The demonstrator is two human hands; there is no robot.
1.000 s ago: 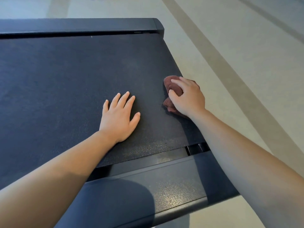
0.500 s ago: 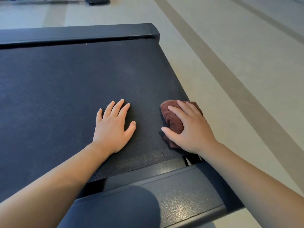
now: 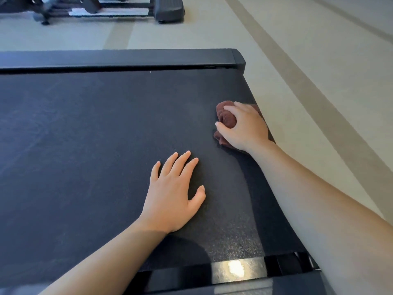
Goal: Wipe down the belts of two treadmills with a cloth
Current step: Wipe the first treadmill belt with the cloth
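A wide black treadmill belt (image 3: 85, 145) fills most of the view. My right hand (image 3: 244, 128) grips a bunched dark red cloth (image 3: 226, 118) and holds it down on the belt close to the belt's right edge. Most of the cloth is hidden under the hand. My left hand (image 3: 172, 192) lies flat on the belt, fingers straight and slightly spread, nearer to me and to the left of the cloth.
A black side rail (image 3: 119, 58) borders the belt's far edge, and a glossy black rail (image 3: 234, 271) its near edge. Pale floor (image 3: 319, 103) with a darker stripe runs to the right. The base of another exercise machine (image 3: 168, 9) stands at the top.
My right hand has pushed the cloth away from me along the belt's right edge, after pulling it toward me before. The left hand stays flat on the belt. The view has tilted up.
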